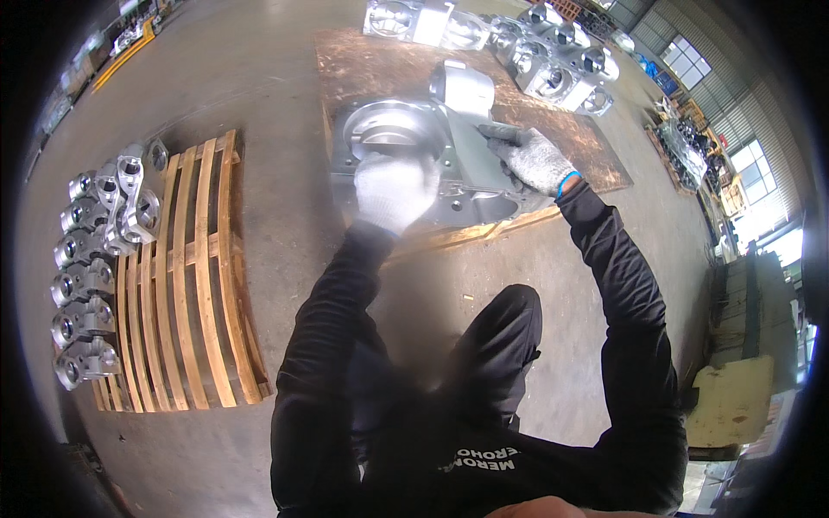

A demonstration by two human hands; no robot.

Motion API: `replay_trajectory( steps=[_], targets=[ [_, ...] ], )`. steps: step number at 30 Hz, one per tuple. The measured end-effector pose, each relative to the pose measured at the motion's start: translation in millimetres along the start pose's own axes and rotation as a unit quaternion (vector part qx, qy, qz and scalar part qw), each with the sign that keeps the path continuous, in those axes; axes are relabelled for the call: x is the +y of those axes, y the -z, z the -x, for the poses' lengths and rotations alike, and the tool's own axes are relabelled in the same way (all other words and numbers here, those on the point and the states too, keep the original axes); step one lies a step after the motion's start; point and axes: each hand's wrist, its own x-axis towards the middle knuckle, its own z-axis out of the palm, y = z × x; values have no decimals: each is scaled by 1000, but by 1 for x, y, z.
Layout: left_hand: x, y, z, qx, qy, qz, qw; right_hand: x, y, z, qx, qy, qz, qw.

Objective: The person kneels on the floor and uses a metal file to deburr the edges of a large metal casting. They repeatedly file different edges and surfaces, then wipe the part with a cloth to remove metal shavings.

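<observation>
I've got the big silver-grey machined metal casting (469, 161) on a rust-brown wooden board (589, 154); long axis unclear. Its round bore (389, 119) lies just beyond my white-gloved left hand (395, 190), the nearer one; glare hides those fingers, can't tell grip. My grey-gloved right hand (534, 162), over the casting's right side, points leftward: upper fingers extended, lower curled, grip unclear.

Bright daylight; comes through windows (757, 175) far right of big metal part (471, 160). Windows glow nearly white. Shiny glare on big metal part too. Left hand (397, 188), over its near side, too white, looks smeary; right hand (537, 161), at its right side, looks clearer. Soft dark smudge over floor (414, 293) below it. Wood pallet (207, 250) left of it looks bent. Round black edge all around picture.
</observation>
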Motion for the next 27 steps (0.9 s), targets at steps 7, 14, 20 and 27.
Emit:
replay_trajectory(
  steps=[7,14,20,27],
  targets=[
    [-4,-11,5,-31,25,39,998,-40,38,-58,-154,-101,-4,983],
    [-3,-18,8,-5,42,32,999,-90,-23,-149,-30,337,255,906],
    [-7,-12,5,-23,30,91,995,-74,-7,-140,-174,115,-118,971],
    [-9,-13,7,16,32,107,994,-87,-14,-135,-192,197,-220,936]
  ],
)
